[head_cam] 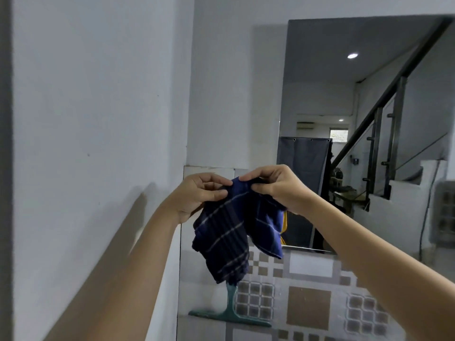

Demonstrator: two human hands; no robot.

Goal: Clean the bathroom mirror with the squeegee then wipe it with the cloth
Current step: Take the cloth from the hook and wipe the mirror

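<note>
A dark blue cloth with thin white stripes hangs in front of me, pinched at its top edge by both hands. My left hand grips the left part of that edge. My right hand grips the right part, close beside the left. The cloth droops down between my forearms. Behind the hands, on the far wall, is the large mirror, reflecting a staircase and a ceiling light. Below the cloth a teal squeegee stands blade down against the patterned tiles, its handle top hidden by the cloth.
A plain white wall runs close along my left side. Brown and grey patterned tiles cover the wall under the mirror. A vent grille sits at the right edge.
</note>
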